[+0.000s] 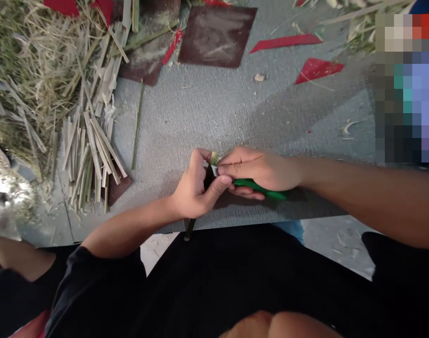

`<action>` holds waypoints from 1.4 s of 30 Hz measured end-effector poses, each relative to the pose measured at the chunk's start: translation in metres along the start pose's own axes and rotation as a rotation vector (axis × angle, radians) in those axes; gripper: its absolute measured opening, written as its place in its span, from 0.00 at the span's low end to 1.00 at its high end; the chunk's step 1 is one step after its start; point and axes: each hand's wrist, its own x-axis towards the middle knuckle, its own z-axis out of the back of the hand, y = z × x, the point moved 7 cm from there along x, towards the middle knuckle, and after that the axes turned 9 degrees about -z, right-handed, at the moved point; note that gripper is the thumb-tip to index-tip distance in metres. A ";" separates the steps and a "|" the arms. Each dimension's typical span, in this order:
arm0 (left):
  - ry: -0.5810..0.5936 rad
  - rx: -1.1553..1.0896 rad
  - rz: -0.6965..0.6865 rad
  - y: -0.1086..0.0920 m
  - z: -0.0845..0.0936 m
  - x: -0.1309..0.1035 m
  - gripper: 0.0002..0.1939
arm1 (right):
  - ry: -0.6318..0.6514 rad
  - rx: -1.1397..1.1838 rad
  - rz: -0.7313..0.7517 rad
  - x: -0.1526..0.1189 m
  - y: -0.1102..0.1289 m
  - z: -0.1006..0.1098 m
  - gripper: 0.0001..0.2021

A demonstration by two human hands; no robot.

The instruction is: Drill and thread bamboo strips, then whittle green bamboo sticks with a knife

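Observation:
My left hand is closed around a narrow dark green strip, seemingly bamboo. Its lower end pokes out below the palm, past the table's near edge, and a pale cut end shows by my left fingertips. In my right hand is a knife with a green handle. The short blade lies against the strip close to its pale end. My left thumb presses near the blade, and the two hands touch there. Fingers hide most of the strip and part of the handle.
A bundle of split strips lies at left beside a heap of fibrous shavings. Brown sandpaper and red scraps lie on the grey tabletop. Another person's arm is at lower left.

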 end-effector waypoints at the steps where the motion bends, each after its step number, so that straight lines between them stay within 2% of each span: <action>1: -0.005 0.020 -0.012 -0.001 0.000 0.001 0.15 | 0.005 0.009 -0.015 -0.002 0.001 -0.001 0.27; 5: -0.031 0.098 -0.035 -0.003 0.002 0.000 0.14 | -0.060 0.025 -0.057 -0.004 0.000 -0.002 0.25; 10: -0.062 0.084 0.011 0.001 0.005 -0.002 0.11 | -0.156 -0.003 0.101 -0.002 0.006 0.000 0.28; 16: -0.020 0.088 -0.050 -0.003 0.005 0.002 0.15 | -0.015 -0.016 -0.025 -0.002 0.001 -0.003 0.26; 19: -0.027 0.101 -0.058 -0.001 0.006 0.001 0.13 | -0.068 -0.001 -0.024 -0.002 0.001 -0.003 0.25; 22: -0.041 0.081 -0.061 0.000 0.006 0.001 0.12 | -0.127 0.009 0.084 -0.001 0.005 -0.003 0.27; 24: -0.037 0.063 -0.066 0.000 0.007 0.002 0.12 | -0.120 -0.007 0.105 -0.001 0.005 -0.003 0.27; 29: 0.027 0.032 -0.073 0.000 0.004 0.003 0.16 | -0.020 -0.040 0.010 -0.002 0.001 -0.005 0.26; 32: 0.022 0.077 -0.071 0.004 0.005 0.000 0.17 | -0.054 -0.020 0.022 -0.001 0.001 -0.004 0.26; 37: -0.004 0.067 -0.058 0.007 0.008 -0.001 0.14 | -0.115 -0.003 0.142 0.001 0.006 -0.005 0.28; 42: 0.046 0.012 -0.059 0.005 0.004 0.000 0.15 | -0.061 -0.081 -0.007 -0.007 0.006 -0.006 0.26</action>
